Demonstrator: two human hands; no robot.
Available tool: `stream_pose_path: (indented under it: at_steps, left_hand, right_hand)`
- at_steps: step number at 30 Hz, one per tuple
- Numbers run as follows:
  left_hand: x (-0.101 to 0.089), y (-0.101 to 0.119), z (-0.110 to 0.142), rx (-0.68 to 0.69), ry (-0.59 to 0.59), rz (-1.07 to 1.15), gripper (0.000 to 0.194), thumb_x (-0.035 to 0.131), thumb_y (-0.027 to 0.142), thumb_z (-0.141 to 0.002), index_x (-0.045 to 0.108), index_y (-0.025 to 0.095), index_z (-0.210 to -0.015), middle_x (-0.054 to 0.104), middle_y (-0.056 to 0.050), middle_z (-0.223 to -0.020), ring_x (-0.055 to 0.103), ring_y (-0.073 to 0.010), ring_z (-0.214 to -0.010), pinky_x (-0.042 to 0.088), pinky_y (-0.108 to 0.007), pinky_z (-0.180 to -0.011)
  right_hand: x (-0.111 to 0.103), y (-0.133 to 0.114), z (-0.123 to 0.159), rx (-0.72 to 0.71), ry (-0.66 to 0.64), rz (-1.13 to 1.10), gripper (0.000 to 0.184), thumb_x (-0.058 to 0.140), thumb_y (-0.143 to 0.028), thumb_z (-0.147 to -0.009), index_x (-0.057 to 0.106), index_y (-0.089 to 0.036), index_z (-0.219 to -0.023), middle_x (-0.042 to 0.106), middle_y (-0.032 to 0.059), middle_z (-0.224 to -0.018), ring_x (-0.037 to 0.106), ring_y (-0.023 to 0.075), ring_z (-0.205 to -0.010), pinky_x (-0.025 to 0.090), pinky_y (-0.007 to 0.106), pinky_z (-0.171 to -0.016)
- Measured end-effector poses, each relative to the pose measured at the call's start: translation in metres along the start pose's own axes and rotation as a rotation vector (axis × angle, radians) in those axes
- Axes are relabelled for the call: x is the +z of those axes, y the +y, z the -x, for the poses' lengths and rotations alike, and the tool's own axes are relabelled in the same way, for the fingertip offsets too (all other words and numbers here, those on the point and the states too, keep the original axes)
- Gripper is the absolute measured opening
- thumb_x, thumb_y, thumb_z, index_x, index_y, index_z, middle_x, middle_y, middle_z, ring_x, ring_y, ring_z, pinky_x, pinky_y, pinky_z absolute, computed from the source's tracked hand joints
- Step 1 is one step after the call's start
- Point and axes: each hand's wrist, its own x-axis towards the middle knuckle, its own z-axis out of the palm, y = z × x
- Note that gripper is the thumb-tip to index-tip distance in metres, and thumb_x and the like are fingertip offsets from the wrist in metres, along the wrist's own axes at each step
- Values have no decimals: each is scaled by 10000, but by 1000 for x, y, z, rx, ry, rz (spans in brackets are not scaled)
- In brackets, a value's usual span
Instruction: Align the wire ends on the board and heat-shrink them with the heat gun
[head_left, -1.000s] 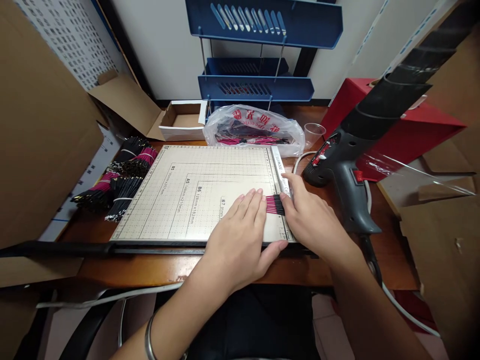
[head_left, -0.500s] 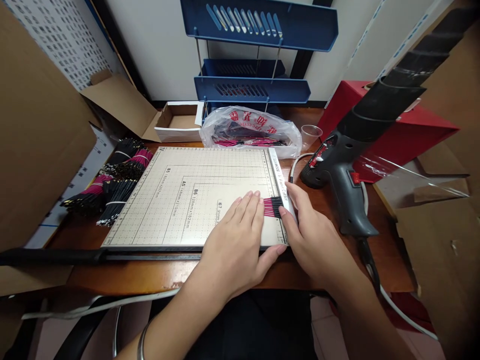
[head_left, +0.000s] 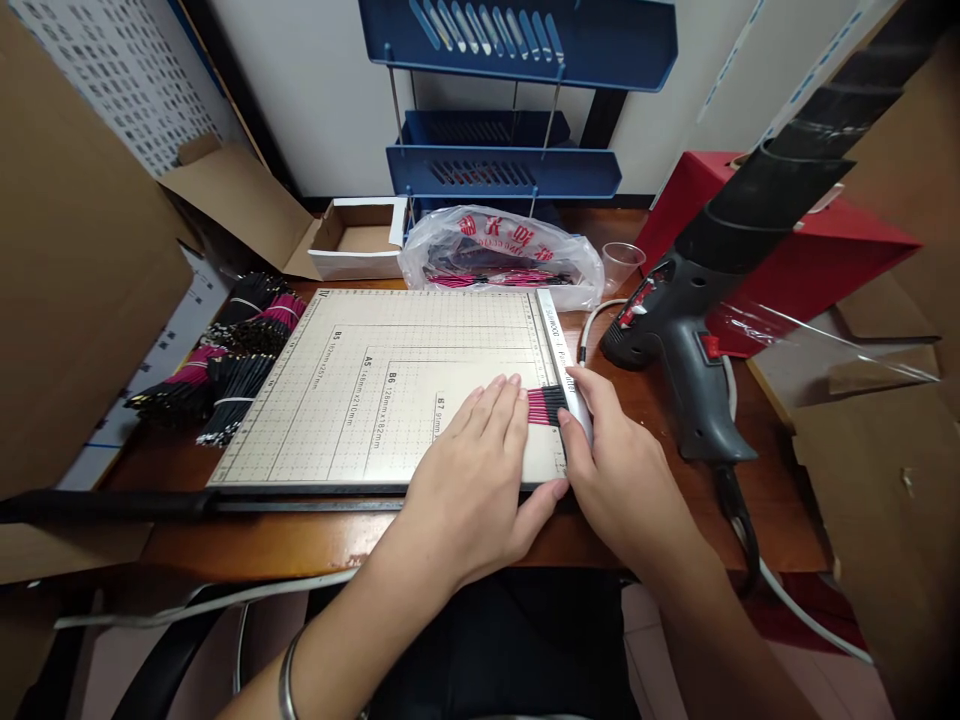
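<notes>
My left hand (head_left: 469, 475) lies flat, its fingers stretched over a row of black-and-pink wires (head_left: 546, 407) on the paper cutter's board (head_left: 322, 400). Only the wires' right ends show; the rest is hidden under the palm. Those black ends reach the cutter's metal guide strip (head_left: 564, 345). My right hand (head_left: 626, 465) rests at that strip, thumb and index finger apart. Its thumb tip touches beside the black wire ends, and the index fingertip lies on the strip. The other right fingers are hidden. The cutter's black handle (head_left: 105, 505) is down along the near edge.
Banded wire bundles (head_left: 232, 370) lie left of the cutter. Behind it are a white box (head_left: 360, 262), a plastic bag (head_left: 502, 245) of wires and a clear cup (head_left: 622, 265). A heat gun (head_left: 697, 350) stands at right before a red box (head_left: 825, 270). A blue rack (head_left: 502, 170) rises behind.
Both hands keep nearly the same place on the cutter. The whole view has shifted slightly upward; the wires have not visibly moved on the board.
</notes>
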Motion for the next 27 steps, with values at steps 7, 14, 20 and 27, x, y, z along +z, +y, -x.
stream_pose_path:
  at_steps: [7,14,20,27]
  left_hand:
    - [-1,0,-1,-7,-22,10,792,394,542,-1008,368,-46,-1539,289,-255,-1643,269,-355,-1547,285,-493,-1273]
    - [0,1,0,3,-1,-2,723,380,444,-1012,375,-54,-1536,303,-266,-1633,270,-354,-1546,287,-489,-1271]
    - [0,1,0,2,15,-3,711,374,443,-1017,381,-47,-1531,310,-263,-1631,268,-353,-1546,292,-496,-1268]
    - [0,1,-1,-4,13,-2,718,375,450,-1012,395,-52,-1524,311,-264,-1629,278,-355,-1543,296,-497,-1266]
  right_hand:
    - [4,-5,6,14,42,36,485,347,-320,-996,451,-203,-1454,663,139,-1349,642,312,-1236,456,517,-1066]
    - [7,-10,6,56,41,55,502,327,-327,-1008,428,-193,-1481,673,149,-1329,634,319,-1251,457,509,-1054]
    - [9,-12,5,103,61,60,540,353,-416,-1012,429,-219,-1509,678,138,-1330,648,345,-1212,472,511,-1012]
    - [8,-11,5,107,58,106,552,298,-359,-1027,386,-244,-1560,710,128,-1272,696,327,-1092,511,475,-931]
